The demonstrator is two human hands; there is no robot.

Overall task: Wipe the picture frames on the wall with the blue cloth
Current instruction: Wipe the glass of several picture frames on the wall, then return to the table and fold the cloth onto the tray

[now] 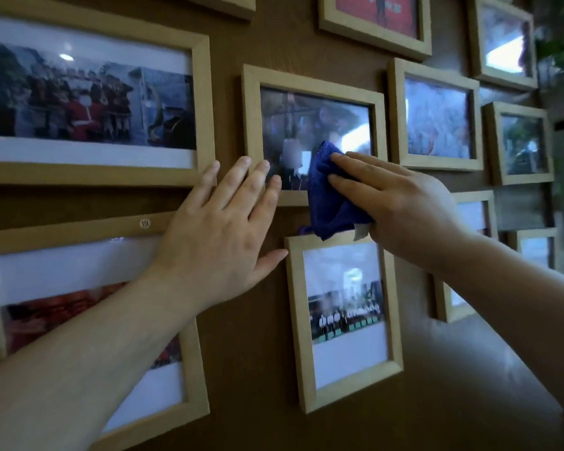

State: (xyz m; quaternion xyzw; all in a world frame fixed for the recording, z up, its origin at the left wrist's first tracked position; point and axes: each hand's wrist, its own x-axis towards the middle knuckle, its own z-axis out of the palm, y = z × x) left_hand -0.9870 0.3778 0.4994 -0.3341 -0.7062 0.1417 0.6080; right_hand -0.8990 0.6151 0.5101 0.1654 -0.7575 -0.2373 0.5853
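- Your blue cloth (331,203) is bunched against the lower right of the centre frame (313,81), lying over its glass and bottom rail and hanging just above the portrait frame (342,320) underneath.
- Your right hand (401,206) lies nearly flat on the cloth, fingers stretched over it and pressing it to the glass, the lower edge gathered under your palm.
- Your left hand (222,229) is spread open and holds nothing; its fingertips touch the centre frame's lower left corner.
- Other wooden frames crowd the brown wall (248,353), including a wide frame (205,102) at upper left.
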